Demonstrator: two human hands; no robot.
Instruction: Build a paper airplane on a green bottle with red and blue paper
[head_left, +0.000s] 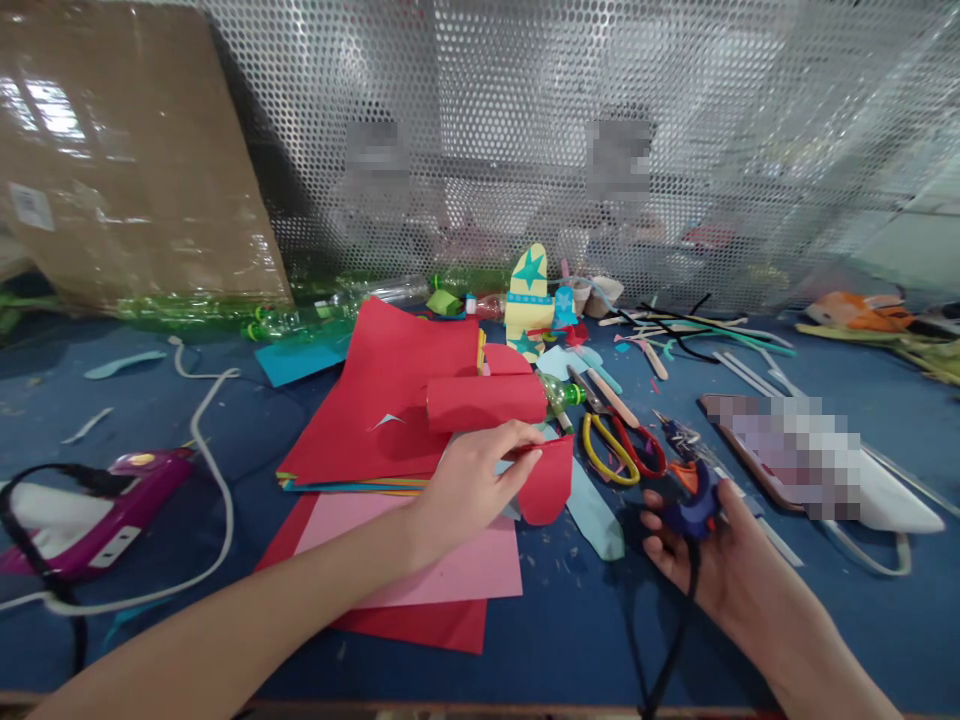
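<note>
The left hand [480, 475] pinches a red paper piece [546, 485] by its upper edge, thumb and fingertips nearly together. The piece hangs from the fingertips toward the wearer, its rounded end lowest, its length running roughly up and down in the view. It is just in front of the red-wrapped bottle [487, 403], above the tabletop [547, 630].

That bottle lies on its side, its long axis running left to right. Its green neck, ringed in yellow, points right; the other end rests over the stack of red paper [390, 390].

The right hand [724, 570] is half curled, palm up, around a dark blue glue gun [694, 510]. The gun's orange front faces away from the wearer and slightly left, and its black cord [679, 640] drops toward the near edge. Just left of it are scissors [609, 475] with yellow and red loops, blades pointing away and left.

Behind the bottle, a yellow paper model [517, 322] stands upright, its rounded tip up, bearing teal stars and a blue band. A white label [31, 205] is stuck on the cardboard [142, 150] at far left; its print is too small to read. The pale markings on the purple power strip [154, 490] are also unreadable.
</note>
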